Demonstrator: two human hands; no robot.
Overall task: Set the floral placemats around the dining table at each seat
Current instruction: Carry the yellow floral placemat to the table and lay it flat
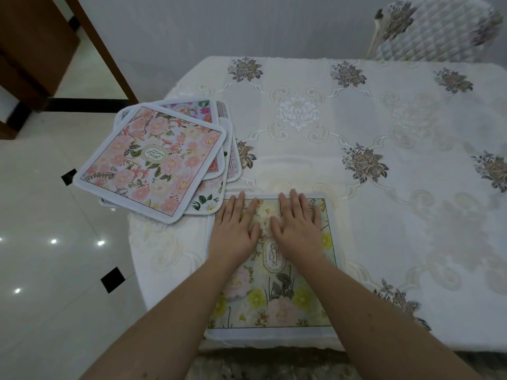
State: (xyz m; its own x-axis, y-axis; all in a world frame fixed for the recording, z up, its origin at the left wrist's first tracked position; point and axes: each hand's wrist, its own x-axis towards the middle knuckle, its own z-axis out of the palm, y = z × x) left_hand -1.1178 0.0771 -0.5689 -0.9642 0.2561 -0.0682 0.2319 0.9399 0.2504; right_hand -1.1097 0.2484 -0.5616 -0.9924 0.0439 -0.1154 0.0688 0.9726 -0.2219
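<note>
Both of my hands lie flat, fingers straight and slightly spread, on the far half of one mat [274,283]. My left hand [236,229] and right hand [297,226] sit side by side, palms down, pressing; neither grips anything.

Location: this mat lies at the near edge of the table [384,187], toward its near left corner, its near border running along that edge. The remaining mats form a loose stack [153,160] at the left edge, fanned and askew, with the top one projecting past the table over the floor [41,215].

Risks, as judged:
- The stack overhangs the edge. A knock from my left arm, or lifting one mat carelessly, could tip several onto the floor.
- The tablecloth [301,111] looks smooth and loose. Pushing forward while pressing could drag it and ruck it under the mat.
- The placed mat sits very near the edge, so a brush against it could pull it off.

Condition of the mat: rectangular, pale border, rounded corners, printed with yellow and pink flowers round an oval label reading GARDEN. It lies flat, with no curl visible. The top mat of the stack shows pink blossoms and a similar oval label.

Only one seat appears set. A chair [439,28] stands at the far right corner.
</note>
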